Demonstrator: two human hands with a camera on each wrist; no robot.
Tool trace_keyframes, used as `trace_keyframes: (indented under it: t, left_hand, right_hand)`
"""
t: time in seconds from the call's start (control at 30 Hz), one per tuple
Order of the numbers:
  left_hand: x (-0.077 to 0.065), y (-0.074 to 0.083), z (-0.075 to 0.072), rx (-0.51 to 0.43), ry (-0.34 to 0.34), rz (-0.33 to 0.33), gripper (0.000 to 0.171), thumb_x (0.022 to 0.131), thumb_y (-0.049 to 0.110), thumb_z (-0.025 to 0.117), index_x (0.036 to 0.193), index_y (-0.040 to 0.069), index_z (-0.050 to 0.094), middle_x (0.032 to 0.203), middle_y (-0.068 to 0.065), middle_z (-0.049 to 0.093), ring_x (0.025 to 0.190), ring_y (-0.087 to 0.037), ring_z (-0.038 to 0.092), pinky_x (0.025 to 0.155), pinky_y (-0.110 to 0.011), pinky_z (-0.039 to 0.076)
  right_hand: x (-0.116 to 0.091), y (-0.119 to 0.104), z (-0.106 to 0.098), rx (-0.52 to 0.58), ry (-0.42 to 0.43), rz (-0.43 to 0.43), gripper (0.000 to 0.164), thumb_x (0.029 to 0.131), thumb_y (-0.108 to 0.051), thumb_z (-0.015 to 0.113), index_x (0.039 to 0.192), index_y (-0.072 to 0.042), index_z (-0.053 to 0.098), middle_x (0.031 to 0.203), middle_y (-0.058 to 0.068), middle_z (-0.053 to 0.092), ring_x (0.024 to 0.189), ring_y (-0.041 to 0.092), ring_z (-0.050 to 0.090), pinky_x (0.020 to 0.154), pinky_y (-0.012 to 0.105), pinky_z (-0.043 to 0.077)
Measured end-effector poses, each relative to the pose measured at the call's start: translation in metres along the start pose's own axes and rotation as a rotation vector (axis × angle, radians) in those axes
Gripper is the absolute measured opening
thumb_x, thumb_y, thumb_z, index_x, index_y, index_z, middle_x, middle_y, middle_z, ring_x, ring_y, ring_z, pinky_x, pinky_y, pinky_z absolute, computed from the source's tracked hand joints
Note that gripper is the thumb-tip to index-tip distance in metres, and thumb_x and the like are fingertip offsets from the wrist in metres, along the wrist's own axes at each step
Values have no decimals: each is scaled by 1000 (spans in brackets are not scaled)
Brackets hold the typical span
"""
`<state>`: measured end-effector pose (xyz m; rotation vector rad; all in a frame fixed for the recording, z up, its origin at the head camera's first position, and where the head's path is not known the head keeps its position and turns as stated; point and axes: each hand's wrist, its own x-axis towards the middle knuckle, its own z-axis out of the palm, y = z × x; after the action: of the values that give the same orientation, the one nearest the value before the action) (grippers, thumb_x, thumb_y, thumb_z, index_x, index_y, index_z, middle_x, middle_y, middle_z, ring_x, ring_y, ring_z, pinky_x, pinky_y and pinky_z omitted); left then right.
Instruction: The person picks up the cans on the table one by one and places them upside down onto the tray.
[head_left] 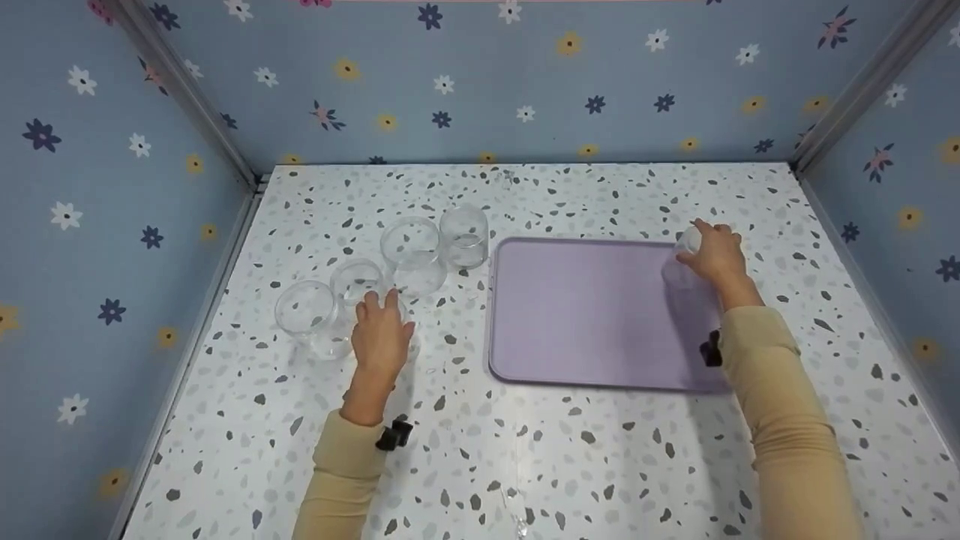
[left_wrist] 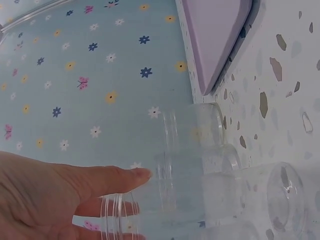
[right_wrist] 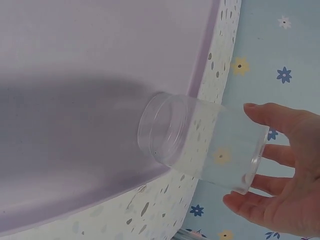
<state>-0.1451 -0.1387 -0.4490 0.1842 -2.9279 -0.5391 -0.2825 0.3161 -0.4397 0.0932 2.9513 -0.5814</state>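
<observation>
My right hand (head_left: 716,255) grips a clear jar (right_wrist: 200,140) near its upper rim, thumb on one side and fingers on the other. That jar's base is at the far right corner of the lilac tray (head_left: 585,315). On the left, my left hand (head_left: 380,337) is among a group of clear jars. One of them, a jar with a ribbed rim (left_wrist: 117,215), lies next to its thumb and fingers. The thumb stays straight, and whether the fingers press on the jar is hard to tell. Behind that hand stand a wide jar (head_left: 412,259) and a narrower jar (head_left: 465,240).
Another clear jar (head_left: 306,309) stands at the left end of the group. The speckled white table (head_left: 450,450) is bounded by flower-patterned panels (head_left: 480,82) at the back and both sides. Space between the jars and the tray is narrow.
</observation>
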Motion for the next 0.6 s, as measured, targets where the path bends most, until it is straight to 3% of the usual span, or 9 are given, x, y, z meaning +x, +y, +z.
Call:
trace_keyframes:
  t: [0.17,0.4,0.6]
  left_hand:
    - [1,-1,-2,-29,0,-1,50,75,12,71,118,-3,52,112,-26,44,98,-39,46,68,-49,46]
    - [1,-4,-6,-112,-10,-19,50,73,13,72,117,-3,54,112,-25,45,97,-40,45,69,-51,44]
    - [0,-1,-9,-156,-16,-26,49,74,16,71,118,-1,54,113,-23,44,99,-38,45,67,-51,45]
  right_hand:
    - [-2,-1,-1,-7,-24,0,75,81,-18,62,138,3,19,132,38,15,117,54,18,91,61,25]
    - [-7,-8,1,-15,35,-28,75,79,-17,64,137,3,22,134,38,10,122,52,10,94,63,14]
    - [-13,-15,5,-17,86,-76,72,78,-17,65,136,4,26,134,38,12,122,50,12,94,61,14]
